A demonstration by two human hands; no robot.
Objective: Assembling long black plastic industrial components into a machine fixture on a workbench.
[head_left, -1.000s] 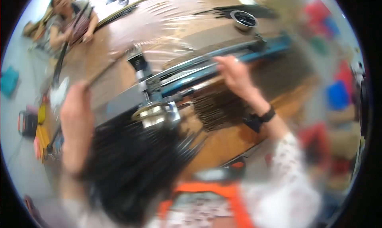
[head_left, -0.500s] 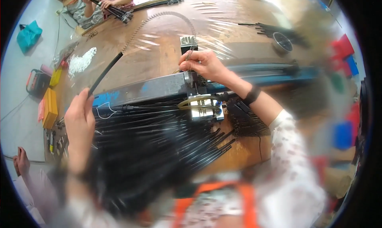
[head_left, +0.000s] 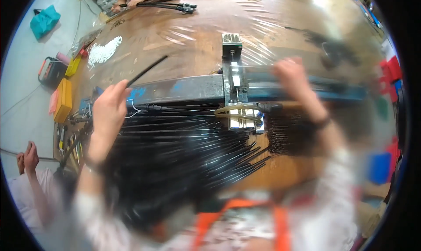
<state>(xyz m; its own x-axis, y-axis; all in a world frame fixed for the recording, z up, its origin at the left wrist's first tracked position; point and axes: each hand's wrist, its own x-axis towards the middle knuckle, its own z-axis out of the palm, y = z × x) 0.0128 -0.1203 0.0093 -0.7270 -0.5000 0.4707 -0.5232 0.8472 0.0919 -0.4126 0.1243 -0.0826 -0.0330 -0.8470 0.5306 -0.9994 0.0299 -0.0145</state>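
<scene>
My left hand (head_left: 109,110) grips a thin black tube (head_left: 148,70) that slants up and away to the right over the metal beam. No spring shows at its far end. My right hand (head_left: 293,78) is raised above the right part of the beam. Motion blurs its fingers, so I cannot make out whether it holds anything. Between my hands stands a metal fixture (head_left: 237,81) with a threaded rod, a bright block and a loop of yellowish hose (head_left: 239,107). Below my left hand lies a spread of black tubes (head_left: 184,150). Dark coil springs (head_left: 280,137) lie below my right forearm.
The metal beam (head_left: 188,88) crosses the wooden table (head_left: 193,53). White small pieces (head_left: 105,51) lie in a heap at the far left, near a yellow box (head_left: 63,100). A co-worker's hands (head_left: 136,2) hold black rods at the back. Another person's hands (head_left: 30,159) show at left.
The long coil spring that arched from the tube to my right hand no longer shows. My right hand has moved right, away from the fixture. The view has shifted, and the left hand still holds the tube.
</scene>
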